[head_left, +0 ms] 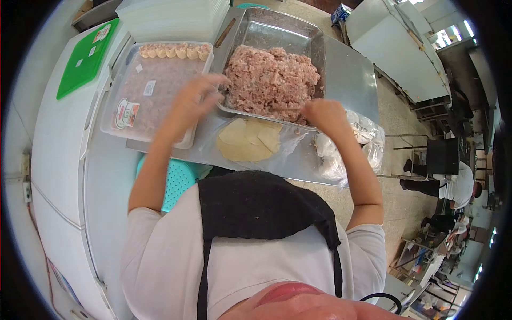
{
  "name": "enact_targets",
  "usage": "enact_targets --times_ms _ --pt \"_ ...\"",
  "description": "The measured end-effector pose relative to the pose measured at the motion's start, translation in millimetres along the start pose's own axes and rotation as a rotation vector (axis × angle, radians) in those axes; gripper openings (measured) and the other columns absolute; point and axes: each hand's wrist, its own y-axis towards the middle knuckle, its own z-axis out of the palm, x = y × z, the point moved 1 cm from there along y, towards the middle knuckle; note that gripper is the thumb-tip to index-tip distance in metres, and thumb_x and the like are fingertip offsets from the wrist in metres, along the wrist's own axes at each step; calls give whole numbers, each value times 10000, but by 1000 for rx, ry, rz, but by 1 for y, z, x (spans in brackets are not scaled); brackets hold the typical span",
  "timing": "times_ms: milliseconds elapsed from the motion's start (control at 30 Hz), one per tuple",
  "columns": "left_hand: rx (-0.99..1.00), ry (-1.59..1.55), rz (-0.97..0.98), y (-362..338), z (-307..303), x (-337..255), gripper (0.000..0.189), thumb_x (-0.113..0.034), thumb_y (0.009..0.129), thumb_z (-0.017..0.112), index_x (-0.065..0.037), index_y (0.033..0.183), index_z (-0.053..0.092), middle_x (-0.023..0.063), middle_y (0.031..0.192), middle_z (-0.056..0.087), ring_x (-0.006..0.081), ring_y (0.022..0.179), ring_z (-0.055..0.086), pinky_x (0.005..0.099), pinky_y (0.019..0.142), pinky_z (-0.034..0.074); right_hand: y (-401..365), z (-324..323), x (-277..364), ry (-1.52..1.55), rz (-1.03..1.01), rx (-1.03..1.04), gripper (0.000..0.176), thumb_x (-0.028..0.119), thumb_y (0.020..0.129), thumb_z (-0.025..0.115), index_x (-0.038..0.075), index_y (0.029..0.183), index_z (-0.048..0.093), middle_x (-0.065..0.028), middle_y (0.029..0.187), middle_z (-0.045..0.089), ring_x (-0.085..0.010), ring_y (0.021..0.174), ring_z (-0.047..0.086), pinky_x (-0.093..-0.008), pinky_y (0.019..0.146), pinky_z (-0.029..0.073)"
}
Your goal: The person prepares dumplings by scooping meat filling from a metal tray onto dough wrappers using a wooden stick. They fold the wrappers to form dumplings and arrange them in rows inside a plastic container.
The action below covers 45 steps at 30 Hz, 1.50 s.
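My right hand (326,114) is closed at the near right edge of the metal tray (266,29). From its fingers a thin spatula (288,109) reaches into the ground meat (274,80), partly hidden there. My left hand (196,98), a little blurred, is raised between the tray and a lidded plastic container (133,101); its fingers are apart and I see nothing in them. Round pale dough wrappers (248,141) lie overlapping on plastic sheeting before the tray. A row of filled dumplings (173,52) lines the container's far edge.
A bag of white packets (368,138) sits by my right forearm. Stacked clear containers (170,18) stand behind, near a brown flat stick (225,32). A green lid (88,58) lies on the white freezer at left. A turquoise basket (178,184) is below the table; another person (456,184) stands far right.
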Motion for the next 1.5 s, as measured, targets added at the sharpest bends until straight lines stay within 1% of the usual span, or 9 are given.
enact_targets --times_ms 167,300,500,600,700,967,1133,1333,1500 --pt "329 -63 228 -32 169 10 238 -106 762 669 -53 992 639 123 963 620 326 954 583 414 848 464 -18 25 2 133 -146 57 211 227 847 561 67 757 663 -141 714 661 -313 682 668 -434 609 526" --pt "130 240 351 -44 206 15 181 -122 765 663 -59 934 648 118 905 609 315 929 580 407 823 462 -26 48 3 364 -22 -15 289 271 925 504 78 780 662 -157 742 657 -339 735 653 -450 664 517" --pt "61 -63 86 -44 196 17 174 -192 870 618 -22 898 648 119 882 611 297 871 579 382 803 460 -6 52 -44 671 -52 -104 316 316 929 504 99 778 676 -119 752 663 -337 766 648 -467 677 511" --pt "-30 -356 -234 -45 187 15 200 -213 897 600 -18 906 647 111 873 610 286 841 586 352 773 463 0 37 -54 248 -141 -49 257 270 862 561 62 760 672 -127 738 661 -308 718 666 -449 614 522" --pt "93 -207 -377 -40 198 -3 202 -216 885 616 -23 936 645 122 891 615 297 817 594 342 752 473 -11 61 -37 257 -314 -96 235 247 832 574 47 745 662 -131 720 658 -296 695 671 -450 578 519" --pt "204 523 -1 -10 305 2 183 -192 866 561 -82 985 646 157 870 633 350 751 632 453 655 520 -26 66 -61 743 -103 -77 308 289 917 508 55 770 643 -139 721 648 -340 753 645 -457 692 497" --pt "146 452 37 -11 306 -14 187 -219 876 556 -100 981 654 146 875 637 338 745 636 446 651 523 -30 43 -55 355 -158 14 306 277 911 501 41 779 644 -161 734 655 -332 773 657 -472 697 499" --pt "215 126 71 -6 242 -73 154 -137 859 590 -110 979 683 82 892 639 279 897 611 370 780 508 -30 85 -62 636 -121 -58 283 269 912 503 68 793 664 -172 768 662 -365 782 645 -486 710 497" --pt "-128 168 24 35 144 -16 123 -115 813 647 -81 929 667 104 898 616 324 862 607 408 758 502 -23 40 -85 440 -65 -132 274 333 922 537 108 919 692 -120 843 672 -323 816 641 -440 704 506"
